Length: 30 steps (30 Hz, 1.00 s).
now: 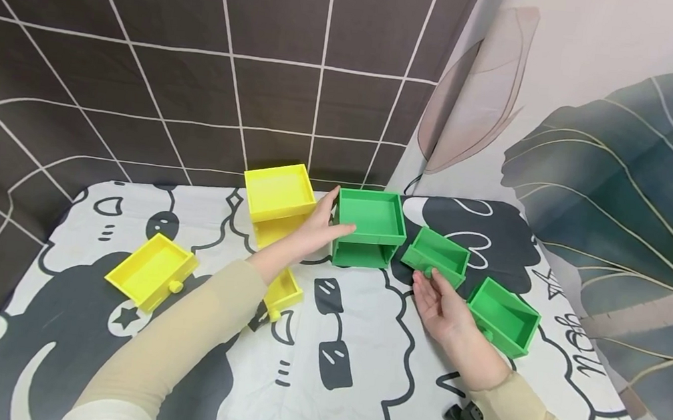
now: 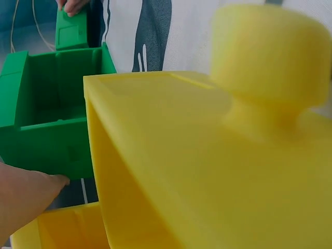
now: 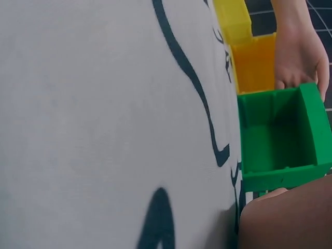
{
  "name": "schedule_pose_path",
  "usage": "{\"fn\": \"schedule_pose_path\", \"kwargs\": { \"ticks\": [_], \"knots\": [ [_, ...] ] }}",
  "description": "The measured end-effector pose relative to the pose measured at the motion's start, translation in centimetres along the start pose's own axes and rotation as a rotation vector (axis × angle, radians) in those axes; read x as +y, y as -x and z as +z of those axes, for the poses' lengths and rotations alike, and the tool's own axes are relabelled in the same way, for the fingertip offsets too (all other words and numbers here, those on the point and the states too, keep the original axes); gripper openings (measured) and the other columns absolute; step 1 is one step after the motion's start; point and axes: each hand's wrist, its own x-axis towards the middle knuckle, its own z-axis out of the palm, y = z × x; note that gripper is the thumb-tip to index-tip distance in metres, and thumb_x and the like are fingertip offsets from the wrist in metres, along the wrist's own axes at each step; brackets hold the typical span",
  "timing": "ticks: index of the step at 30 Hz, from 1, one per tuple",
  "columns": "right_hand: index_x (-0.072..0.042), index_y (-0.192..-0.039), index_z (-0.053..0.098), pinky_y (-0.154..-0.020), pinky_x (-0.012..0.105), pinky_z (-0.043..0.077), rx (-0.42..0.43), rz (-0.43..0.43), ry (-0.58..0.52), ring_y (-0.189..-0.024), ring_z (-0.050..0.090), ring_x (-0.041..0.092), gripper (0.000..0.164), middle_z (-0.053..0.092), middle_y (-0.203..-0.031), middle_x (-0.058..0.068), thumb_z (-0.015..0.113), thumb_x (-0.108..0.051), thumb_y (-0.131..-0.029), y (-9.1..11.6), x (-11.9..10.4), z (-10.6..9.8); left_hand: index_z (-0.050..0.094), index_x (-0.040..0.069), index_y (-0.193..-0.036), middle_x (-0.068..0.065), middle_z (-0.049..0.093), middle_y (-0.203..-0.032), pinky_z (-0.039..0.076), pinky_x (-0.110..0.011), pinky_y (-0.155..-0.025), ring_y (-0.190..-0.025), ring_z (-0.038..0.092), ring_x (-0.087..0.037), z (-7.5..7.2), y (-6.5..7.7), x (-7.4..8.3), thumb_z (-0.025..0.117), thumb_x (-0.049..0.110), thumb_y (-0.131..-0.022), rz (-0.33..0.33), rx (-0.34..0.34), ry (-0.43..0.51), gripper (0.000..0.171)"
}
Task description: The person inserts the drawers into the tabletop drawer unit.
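Head view first: both hands are at work on the green pieces, set out on a patterned cloth. From where I stand, the left hand has its thumb and fingers spread round the left side of the green box, apparently to steady it. The right hand is nearly closed, fingertips and thumb gathered at the front of the inner green drawer, where they seem to pinch its knob. That drawer lies just right of the box, tilted away from square with it; the outer green drawer sits farther right, near the right wrist.

As far as I can judge, the green set is only partway along: its box stands upright with the lower opening bare, and both its drawers are outside. Over on the left, the yellow box stands close by, with one yellow drawer well apart from it. A second yellow drawer pokes out beneath the left forearm; the arm covers the join, so I can't tell whether it is partly in the box. Neither set looks complete.
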Motion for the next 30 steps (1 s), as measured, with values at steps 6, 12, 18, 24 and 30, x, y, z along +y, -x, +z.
{"fn": "schedule_pose_path", "kwargs": {
  "ticks": [6, 12, 18, 24, 30],
  "knots": [
    [-0.010, -0.091, 0.066, -0.083, 0.019, 0.065, -0.004, -0.019, 0.001, -0.079, 0.078, 0.012, 0.027, 0.079, -0.083, 0.007, 0.055, -0.025, -0.111, 0.6, -0.1, 0.5, -0.001, 0.016, -0.172, -0.010, -0.001, -0.181, 0.016, -0.055, -0.138, -0.167, 0.010, -0.035, -0.2, 0.1, -0.3, 0.066, 0.023, -0.104, 0.004, -0.024, 0.039, 0.096],
    [-0.012, -0.098, 0.065, -0.089, 0.018, 0.063, 0.002, -0.026, 0.000, -0.085, 0.078, 0.011, 0.019, 0.078, -0.090, 0.006, 0.057, -0.024, -0.110, 1.3, -0.2, 0.5, 0.001, 0.016, -0.172, -0.011, 0.004, -0.181, 0.020, -0.048, -0.138, -0.166, 0.017, -0.036, -0.4, -0.1, -0.6, 0.069, 0.023, -0.104, 0.003, -0.028, 0.052, 0.097],
    [-0.011, -0.095, 0.067, -0.090, 0.019, 0.063, -0.022, -0.014, 0.021, -0.088, 0.077, 0.012, 0.024, 0.078, -0.093, 0.007, 0.055, -0.024, -0.111, 2.5, -0.3, 0.0, 0.002, 0.012, -0.172, -0.012, 0.007, -0.180, 0.025, -0.046, -0.137, -0.165, 0.022, -0.035, -0.3, -0.1, -0.7, 0.071, 0.020, -0.103, 0.011, -0.014, 0.071, 0.099],
    [-0.011, -0.093, 0.068, -0.090, 0.020, 0.063, -0.034, -0.006, 0.042, -0.089, 0.077, 0.013, 0.027, 0.078, -0.094, 0.007, 0.053, -0.023, -0.112, 3.8, -0.3, -0.5, 0.003, 0.011, -0.172, -0.012, 0.009, -0.180, 0.025, -0.046, -0.137, -0.166, 0.019, -0.033, -0.2, -0.2, -0.8, 0.073, 0.020, -0.102, 0.015, 0.004, 0.061, 0.099],
    [-0.011, -0.095, 0.067, -0.089, 0.019, 0.063, -0.073, -0.019, 0.124, -0.089, 0.077, 0.010, 0.025, 0.078, -0.095, 0.004, 0.052, -0.022, -0.112, 5.0, 0.2, -1.2, 0.005, 0.011, -0.171, -0.011, 0.010, -0.180, 0.023, -0.047, -0.137, -0.167, 0.017, -0.032, 0.1, -0.2, -0.7, 0.073, 0.019, -0.101, 0.020, 0.018, 0.079, 0.098]
  ]
}}
